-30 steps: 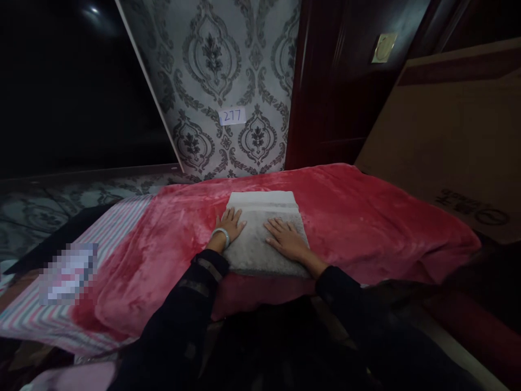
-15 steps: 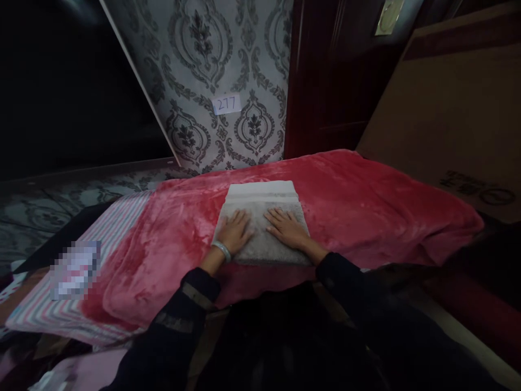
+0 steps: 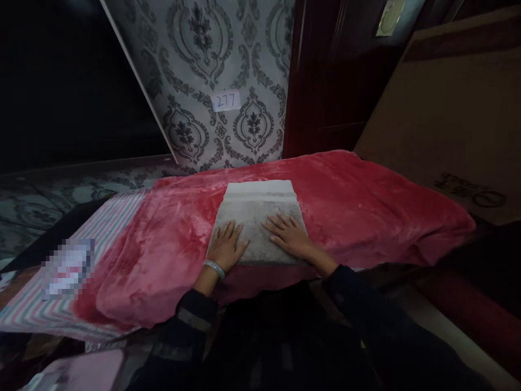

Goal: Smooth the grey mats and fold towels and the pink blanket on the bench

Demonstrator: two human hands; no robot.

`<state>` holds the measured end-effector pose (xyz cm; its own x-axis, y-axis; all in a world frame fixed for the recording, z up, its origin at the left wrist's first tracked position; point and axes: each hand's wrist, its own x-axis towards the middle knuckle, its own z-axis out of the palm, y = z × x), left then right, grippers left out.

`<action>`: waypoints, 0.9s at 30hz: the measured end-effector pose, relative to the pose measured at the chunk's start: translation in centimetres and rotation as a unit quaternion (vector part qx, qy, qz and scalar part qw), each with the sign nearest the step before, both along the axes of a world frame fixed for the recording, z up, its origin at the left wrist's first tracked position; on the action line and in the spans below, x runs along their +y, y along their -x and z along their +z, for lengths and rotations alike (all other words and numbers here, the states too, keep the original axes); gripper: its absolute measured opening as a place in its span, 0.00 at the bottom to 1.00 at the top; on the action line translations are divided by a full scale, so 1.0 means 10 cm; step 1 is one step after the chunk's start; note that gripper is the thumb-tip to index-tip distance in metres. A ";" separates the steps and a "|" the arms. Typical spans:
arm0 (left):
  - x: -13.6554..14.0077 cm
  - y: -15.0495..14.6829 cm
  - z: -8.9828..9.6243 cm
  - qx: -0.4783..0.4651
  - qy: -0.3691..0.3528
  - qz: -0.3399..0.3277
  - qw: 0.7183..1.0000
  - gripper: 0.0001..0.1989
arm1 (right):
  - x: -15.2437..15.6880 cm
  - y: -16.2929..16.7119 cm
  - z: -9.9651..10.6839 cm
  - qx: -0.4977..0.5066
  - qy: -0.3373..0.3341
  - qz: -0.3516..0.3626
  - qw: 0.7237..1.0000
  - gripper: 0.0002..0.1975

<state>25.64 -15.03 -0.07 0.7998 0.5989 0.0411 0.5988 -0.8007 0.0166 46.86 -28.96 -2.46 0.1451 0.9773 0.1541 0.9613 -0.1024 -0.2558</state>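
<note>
A grey towel [image 3: 256,228] with a pale band along its far end lies flat on a red plush blanket [image 3: 358,212]. My left hand [image 3: 226,245] rests on the towel's near left part, fingers spread and a bracelet round the wrist. On the right part lies my right hand [image 3: 288,234], palm down with its fingers stretched out. Both hands touch the cloth and grip nothing.
Striped fabric [image 3: 118,217] shows at the blanket's left, with a blurred-out item [image 3: 67,270] on it. A large dark screen [image 3: 73,81] stands at the back left. A big cardboard box [image 3: 448,108] leans at the right, beside a dark red door [image 3: 321,70].
My left hand has slid toward me and a little left over the towel. The right hand has moved slightly nearer as well. The towel stays flat on the blanket.
</note>
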 end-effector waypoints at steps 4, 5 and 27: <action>-0.04 0.11 -0.03 -0.004 -0.021 0.020 1.000 0.31 | -0.35 0.09 -0.16 0.003 -0.033 -0.019 0.999 0.27; -0.05 0.14 -0.03 -0.004 -0.027 0.024 0.999 0.30 | -0.44 0.12 -0.22 0.008 -0.045 -0.031 0.998 0.27; -0.69 0.08 -0.27 -0.143 -0.087 -0.090 0.982 0.32 | -0.88 0.45 -0.50 0.770 -0.256 -0.195 0.550 0.18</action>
<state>24.80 -21.92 -2.76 0.8332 0.4125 0.3684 0.4372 -0.8992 0.0179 42.39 -37.74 -7.49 0.6727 0.7113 -0.2038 -0.5063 0.2416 -0.8278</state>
